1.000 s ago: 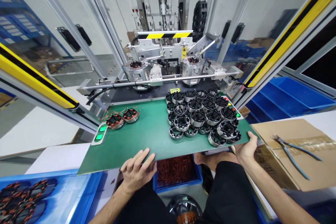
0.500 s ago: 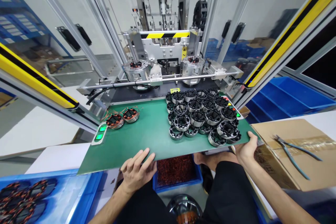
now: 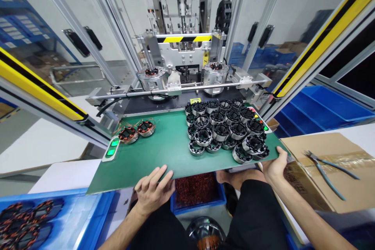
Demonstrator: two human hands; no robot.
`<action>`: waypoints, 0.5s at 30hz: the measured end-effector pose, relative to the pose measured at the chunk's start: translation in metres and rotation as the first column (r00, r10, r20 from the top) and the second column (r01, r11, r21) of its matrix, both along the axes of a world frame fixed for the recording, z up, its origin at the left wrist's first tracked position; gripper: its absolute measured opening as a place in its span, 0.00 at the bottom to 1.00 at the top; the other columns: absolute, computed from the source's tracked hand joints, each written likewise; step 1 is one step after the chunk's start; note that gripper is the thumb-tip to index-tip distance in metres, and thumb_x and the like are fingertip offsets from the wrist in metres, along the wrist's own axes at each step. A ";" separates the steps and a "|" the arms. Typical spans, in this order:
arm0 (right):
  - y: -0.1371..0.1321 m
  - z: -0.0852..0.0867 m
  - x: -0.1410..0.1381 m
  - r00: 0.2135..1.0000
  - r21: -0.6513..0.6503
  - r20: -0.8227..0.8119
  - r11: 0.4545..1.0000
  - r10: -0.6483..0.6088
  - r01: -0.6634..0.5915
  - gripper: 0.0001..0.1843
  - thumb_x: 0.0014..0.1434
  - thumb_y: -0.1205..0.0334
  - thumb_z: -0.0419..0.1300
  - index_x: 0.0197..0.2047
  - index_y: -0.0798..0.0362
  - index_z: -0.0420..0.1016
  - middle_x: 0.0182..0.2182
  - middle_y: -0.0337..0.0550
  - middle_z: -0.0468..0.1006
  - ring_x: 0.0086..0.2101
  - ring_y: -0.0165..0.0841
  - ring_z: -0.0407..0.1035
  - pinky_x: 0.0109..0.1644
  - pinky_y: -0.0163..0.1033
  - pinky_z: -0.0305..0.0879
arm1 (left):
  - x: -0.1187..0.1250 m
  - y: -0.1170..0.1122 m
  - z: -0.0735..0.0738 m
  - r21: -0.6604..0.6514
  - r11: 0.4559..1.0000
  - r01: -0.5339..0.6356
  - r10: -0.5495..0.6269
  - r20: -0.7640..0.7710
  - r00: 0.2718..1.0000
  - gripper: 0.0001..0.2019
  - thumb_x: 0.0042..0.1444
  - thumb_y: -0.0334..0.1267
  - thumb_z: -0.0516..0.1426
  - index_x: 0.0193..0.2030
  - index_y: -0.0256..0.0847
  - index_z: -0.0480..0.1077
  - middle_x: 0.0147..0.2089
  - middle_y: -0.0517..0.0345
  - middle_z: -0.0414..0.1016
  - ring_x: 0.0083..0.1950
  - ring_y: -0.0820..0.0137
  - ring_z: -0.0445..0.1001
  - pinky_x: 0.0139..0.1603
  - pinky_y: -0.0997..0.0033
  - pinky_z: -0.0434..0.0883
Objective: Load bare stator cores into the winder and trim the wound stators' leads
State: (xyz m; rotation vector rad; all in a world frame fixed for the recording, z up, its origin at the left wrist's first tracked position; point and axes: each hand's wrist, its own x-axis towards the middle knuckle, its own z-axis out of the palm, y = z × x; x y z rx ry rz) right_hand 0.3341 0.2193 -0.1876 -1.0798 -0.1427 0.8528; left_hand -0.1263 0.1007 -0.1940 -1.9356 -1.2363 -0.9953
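My left hand [image 3: 155, 190] lies at the front edge of a green work board [image 3: 164, 152], its fingers stretched over the rim and nothing in them. At the board's right front corner, my right hand [image 3: 275, 165] is closed round the edge, with the thumb side on top and the other fingers mostly hidden. Close to that hand stand several bare stator cores [image 3: 221, 131], metal rings with black liners, some stacked. Two stators wound with copper wire [image 3: 145, 128] sit at the board's back left, apart from both hands.
Behind the board is a machine with two round metal fixtures [image 3: 215, 78] and a crossbar [image 3: 181, 88]. A blue tray [image 3: 88, 218] of wound stators stands left. Cutting pliers [image 3: 326, 170] lie on a cardboard box [image 3: 345, 152] at right. Below is a blue bin [image 3: 199, 205] of copper scraps.
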 end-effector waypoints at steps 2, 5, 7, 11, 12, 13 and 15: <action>0.000 -0.001 0.001 1.000 -0.003 -0.009 1.000 0.015 -0.015 0.19 0.59 0.52 0.62 0.51 0.47 0.83 0.47 0.35 0.88 0.43 0.35 0.80 0.42 0.39 0.84 | 0.000 0.000 -0.001 -0.003 1.000 -0.001 0.001 -0.001 1.000 0.18 0.63 0.40 0.74 0.58 0.52 0.81 0.51 0.58 0.90 0.52 0.62 0.82 0.55 0.58 0.70; -0.001 -0.003 0.002 0.999 -0.005 -0.011 0.999 0.032 -0.032 0.20 0.60 0.51 0.63 0.53 0.48 0.82 0.47 0.36 0.88 0.43 0.36 0.80 0.46 0.41 0.84 | -0.001 0.000 -0.002 -0.008 1.000 -0.004 0.004 -0.001 1.000 0.20 0.61 0.41 0.75 0.58 0.52 0.81 0.51 0.58 0.90 0.53 0.61 0.82 0.56 0.58 0.70; -0.001 -0.003 0.002 1.000 -0.006 -0.010 1.000 0.026 -0.027 0.20 0.60 0.51 0.63 0.53 0.48 0.82 0.48 0.36 0.88 0.43 0.36 0.80 0.45 0.40 0.84 | -0.002 -0.001 -0.003 -0.006 1.000 -0.009 0.009 -0.003 1.000 0.21 0.60 0.41 0.75 0.59 0.53 0.81 0.51 0.59 0.91 0.52 0.62 0.83 0.56 0.58 0.70; -0.001 -0.001 0.001 1.000 0.001 -0.002 1.000 0.018 -0.018 0.20 0.61 0.51 0.63 0.53 0.49 0.82 0.47 0.38 0.88 0.43 0.35 0.80 0.43 0.38 0.82 | -0.003 -0.001 -0.005 -0.001 1.000 -0.017 0.017 -0.007 1.000 0.23 0.59 0.40 0.76 0.61 0.54 0.81 0.51 0.58 0.91 0.52 0.61 0.83 0.56 0.58 0.70; -0.001 -0.001 0.001 1.000 0.003 0.005 1.000 0.020 -0.020 0.20 0.61 0.51 0.64 0.52 0.49 0.82 0.47 0.38 0.88 0.44 0.36 0.80 0.43 0.37 0.81 | -0.003 -0.001 -0.006 -0.001 1.000 -0.017 0.016 -0.004 1.000 0.25 0.59 0.40 0.76 0.62 0.54 0.80 0.51 0.58 0.91 0.52 0.61 0.83 0.57 0.58 0.70; -0.001 0.000 0.001 1.000 0.002 0.010 1.000 0.019 -0.019 0.19 0.61 0.50 0.64 0.52 0.49 0.82 0.47 0.38 0.88 0.44 0.36 0.80 0.43 0.37 0.81 | -0.003 -0.001 -0.007 -0.002 1.000 -0.016 0.016 0.000 1.000 0.27 0.59 0.40 0.76 0.65 0.55 0.80 0.52 0.59 0.91 0.52 0.61 0.83 0.57 0.58 0.70; -0.002 0.002 -0.001 1.000 -0.003 0.010 1.000 0.015 -0.015 0.18 0.61 0.51 0.64 0.52 0.49 0.82 0.47 0.38 0.88 0.44 0.36 0.80 0.43 0.37 0.81 | -0.003 -0.001 -0.008 -0.002 1.000 -0.020 0.020 0.009 1.000 0.33 0.58 0.40 0.76 0.70 0.58 0.78 0.53 0.60 0.90 0.52 0.61 0.83 0.58 0.59 0.70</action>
